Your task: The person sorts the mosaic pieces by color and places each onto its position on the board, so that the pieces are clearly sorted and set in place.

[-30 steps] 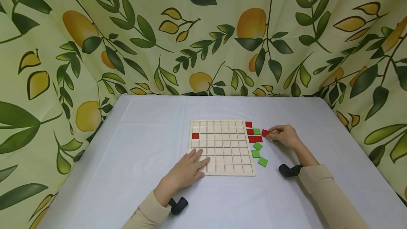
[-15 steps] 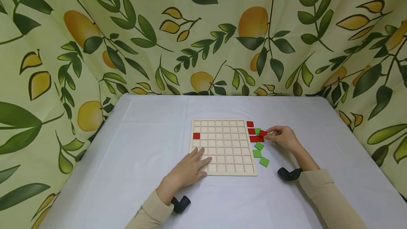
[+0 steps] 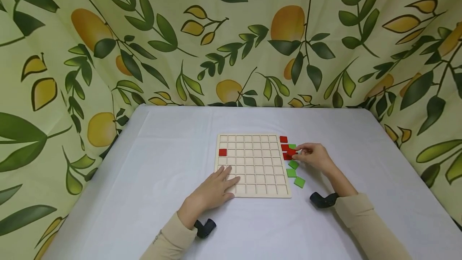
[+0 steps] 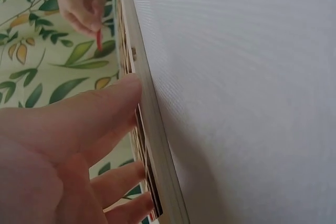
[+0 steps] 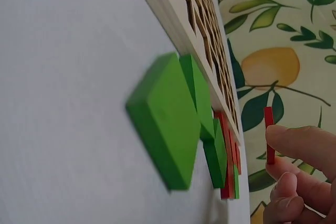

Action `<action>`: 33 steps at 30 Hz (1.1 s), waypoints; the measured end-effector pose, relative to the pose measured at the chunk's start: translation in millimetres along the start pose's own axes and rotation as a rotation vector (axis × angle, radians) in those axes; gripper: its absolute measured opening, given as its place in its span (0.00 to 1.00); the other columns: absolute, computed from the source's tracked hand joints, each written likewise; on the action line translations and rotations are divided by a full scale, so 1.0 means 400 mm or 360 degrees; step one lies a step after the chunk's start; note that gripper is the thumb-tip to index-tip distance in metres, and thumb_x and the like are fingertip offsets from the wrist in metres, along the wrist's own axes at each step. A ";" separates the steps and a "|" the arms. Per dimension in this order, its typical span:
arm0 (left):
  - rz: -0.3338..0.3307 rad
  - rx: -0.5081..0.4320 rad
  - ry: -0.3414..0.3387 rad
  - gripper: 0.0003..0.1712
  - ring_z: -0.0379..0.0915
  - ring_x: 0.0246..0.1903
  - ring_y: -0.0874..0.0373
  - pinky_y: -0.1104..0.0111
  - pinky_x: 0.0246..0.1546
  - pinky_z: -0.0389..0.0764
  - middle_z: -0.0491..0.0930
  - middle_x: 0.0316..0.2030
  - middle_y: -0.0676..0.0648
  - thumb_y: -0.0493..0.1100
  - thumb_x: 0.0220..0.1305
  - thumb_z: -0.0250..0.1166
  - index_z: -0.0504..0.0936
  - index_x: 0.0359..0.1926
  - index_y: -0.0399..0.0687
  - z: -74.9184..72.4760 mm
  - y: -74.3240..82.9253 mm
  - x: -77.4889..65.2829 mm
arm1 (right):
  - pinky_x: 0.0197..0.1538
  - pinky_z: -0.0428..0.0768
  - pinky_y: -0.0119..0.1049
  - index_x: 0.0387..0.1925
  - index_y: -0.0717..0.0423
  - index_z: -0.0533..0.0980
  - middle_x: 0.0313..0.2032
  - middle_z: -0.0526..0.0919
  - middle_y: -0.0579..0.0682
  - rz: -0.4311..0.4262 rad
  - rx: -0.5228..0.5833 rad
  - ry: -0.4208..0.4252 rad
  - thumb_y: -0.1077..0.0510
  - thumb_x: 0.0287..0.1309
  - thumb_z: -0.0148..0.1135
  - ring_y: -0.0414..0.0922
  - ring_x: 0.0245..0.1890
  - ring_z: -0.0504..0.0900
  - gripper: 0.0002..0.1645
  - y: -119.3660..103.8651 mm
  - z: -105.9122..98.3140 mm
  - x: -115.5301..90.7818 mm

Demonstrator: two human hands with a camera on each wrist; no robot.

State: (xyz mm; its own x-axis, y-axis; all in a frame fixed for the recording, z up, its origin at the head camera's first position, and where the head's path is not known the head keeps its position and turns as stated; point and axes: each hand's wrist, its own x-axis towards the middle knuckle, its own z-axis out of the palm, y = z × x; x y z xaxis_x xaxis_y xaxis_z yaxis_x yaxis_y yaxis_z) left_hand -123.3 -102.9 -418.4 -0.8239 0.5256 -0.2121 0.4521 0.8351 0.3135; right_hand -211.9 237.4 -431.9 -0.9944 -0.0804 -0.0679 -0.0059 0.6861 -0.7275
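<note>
A pale wooden grid board [image 3: 254,168] lies on the table, with one red square tile [image 3: 222,152] in a cell of its left column. My left hand [image 3: 213,191] rests with spread fingers on the board's near-left corner; in the left wrist view its thumb touches the board's side edge. Between thumb and fingers, my right hand [image 3: 317,158] pinches another red tile [image 5: 269,114], lifted above the loose tiles right of the board. The right wrist view shows that tile edge-on, clear of the table. Cells under the left hand are hidden.
Along the board's right edge lie several loose red tiles [image 3: 283,139] and green tiles [image 3: 291,173], some partly hidden by the held tile. A white cloth [image 3: 162,151] covers the table. A leaf-patterned curtain [image 3: 144,51] hangs behind and at the sides.
The right hand has moved left with the pinched red tile, from beside the loose tiles to over them near the board's right edge. The left hand stays on the board.
</note>
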 end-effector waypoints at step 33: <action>0.0126 0.0200 0.0127 0.26 0.60 0.71 0.42 0.50 0.67 0.70 0.65 0.70 0.41 0.54 0.65 0.60 0.74 0.64 0.60 0.006 -0.032 0.008 | 0.22 0.66 0.24 0.41 0.66 0.80 0.21 0.71 0.45 -0.0088 0.0157 -0.0133 0.60 0.52 0.70 0.38 0.23 0.68 0.16 -0.081 0.087 -0.004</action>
State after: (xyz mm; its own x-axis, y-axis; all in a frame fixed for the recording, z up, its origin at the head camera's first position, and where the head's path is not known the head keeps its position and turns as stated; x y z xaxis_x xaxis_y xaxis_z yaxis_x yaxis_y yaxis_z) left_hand -130.9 -111.4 -425.2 -0.8062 0.5802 -0.1156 0.5518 0.8079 0.2068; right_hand -206.4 190.1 -432.1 -0.9806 -0.1790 -0.0796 -0.0458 0.6048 -0.7951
